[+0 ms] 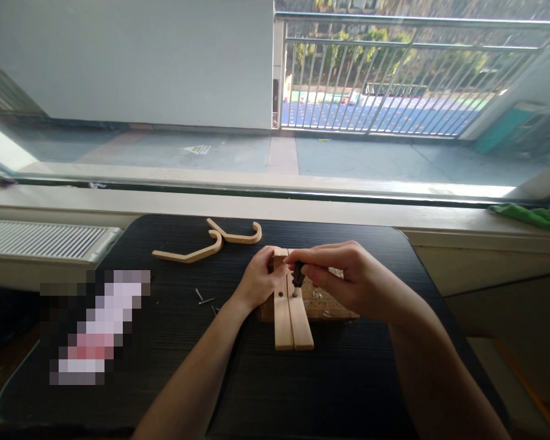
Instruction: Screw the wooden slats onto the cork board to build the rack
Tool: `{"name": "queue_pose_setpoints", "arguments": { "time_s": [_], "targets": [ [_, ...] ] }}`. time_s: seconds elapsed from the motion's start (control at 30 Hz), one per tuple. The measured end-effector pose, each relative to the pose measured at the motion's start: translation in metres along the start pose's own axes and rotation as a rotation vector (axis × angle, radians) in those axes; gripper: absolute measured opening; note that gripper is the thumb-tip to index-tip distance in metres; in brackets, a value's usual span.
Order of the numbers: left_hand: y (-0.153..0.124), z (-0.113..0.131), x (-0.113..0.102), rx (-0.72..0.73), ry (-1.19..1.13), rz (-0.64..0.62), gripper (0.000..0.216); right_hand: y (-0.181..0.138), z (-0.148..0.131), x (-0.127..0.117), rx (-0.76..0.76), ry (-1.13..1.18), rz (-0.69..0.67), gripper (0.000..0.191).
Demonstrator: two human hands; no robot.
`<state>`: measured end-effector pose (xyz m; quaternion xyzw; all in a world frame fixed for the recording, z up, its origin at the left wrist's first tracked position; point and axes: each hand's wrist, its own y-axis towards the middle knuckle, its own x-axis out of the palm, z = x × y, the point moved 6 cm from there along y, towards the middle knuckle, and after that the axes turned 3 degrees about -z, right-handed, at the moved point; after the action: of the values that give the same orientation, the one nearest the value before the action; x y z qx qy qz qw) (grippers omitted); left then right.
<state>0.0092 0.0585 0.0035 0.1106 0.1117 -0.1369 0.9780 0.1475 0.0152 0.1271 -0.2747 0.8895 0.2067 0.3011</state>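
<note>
Two pale wooden strips (283, 330) lie side by side, with a narrow gap between them, across a brown board (332, 308) on the black table. My left hand (259, 278) is closed around the far part of the strips from the left. Pinched between the fingers of my right hand (343, 272) is a small dark-handled screwdriver (297, 275). It stands nearly upright, its lower end at a spot on the right strip. A dark round hole (280, 294) shows in the left strip. My fingers partly cover the strips' far ends.
Two curved wooden hooks (192, 253) lie at the table's far left. Several loose screws (205, 299) are left of my left hand. A blurred-out pale item (105, 324) lies on the left of the black table (348, 379). Beyond the table are a windowsill (211, 205) and window.
</note>
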Motion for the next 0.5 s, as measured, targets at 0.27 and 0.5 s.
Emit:
{"name": "queue_pose_setpoints", "arguments": {
  "time_s": [0.27,0.5],
  "targets": [
    [0.0000,0.0035,-0.0010,-0.027,0.013,0.013,0.006,0.0001,0.0024,0.0006,0.021,-0.059,0.012,0.026],
    [0.0002,0.0026,-0.0005,-0.005,0.019,0.009,0.006,0.0017,-0.0003,0.0006,0.010,-0.104,0.057,0.021]
  ]
}}
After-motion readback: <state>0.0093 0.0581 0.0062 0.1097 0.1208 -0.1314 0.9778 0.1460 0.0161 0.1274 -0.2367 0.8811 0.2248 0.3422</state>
